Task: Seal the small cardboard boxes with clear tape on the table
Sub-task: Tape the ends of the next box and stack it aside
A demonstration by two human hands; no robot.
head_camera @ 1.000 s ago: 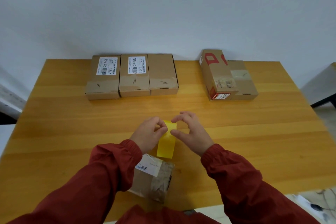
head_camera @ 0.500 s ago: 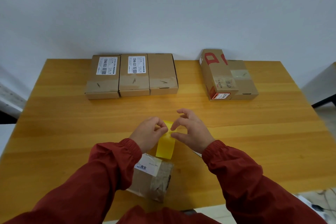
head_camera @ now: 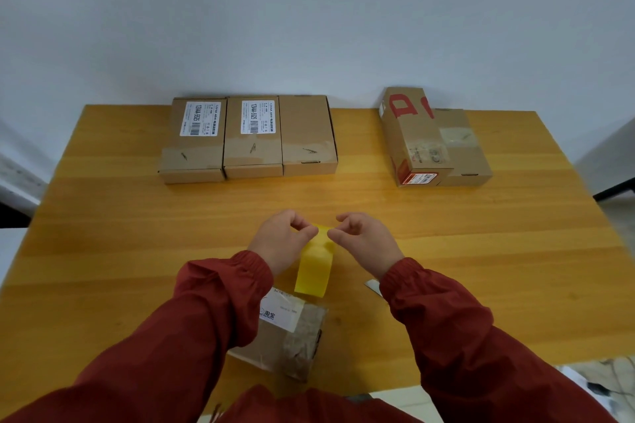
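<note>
A yellow strip of tape hangs in the air between my hands, above the middle of the wooden table. My left hand pinches its top left corner and my right hand pinches the top right corner. Below the strip, near the table's front edge, lies a small cardboard box with a white label, partly hidden by my left sleeve. Three flat cardboard boxes stand side by side at the back left.
Two more cardboard boxes, one with red print, stand at the back right. A small white-grey object lies on the table by my right sleeve, mostly hidden. A pale wall rises right behind the table.
My hands have moved slightly apart at the top of the strip, pulling its upper edge wider. The box on the table has not moved.
</note>
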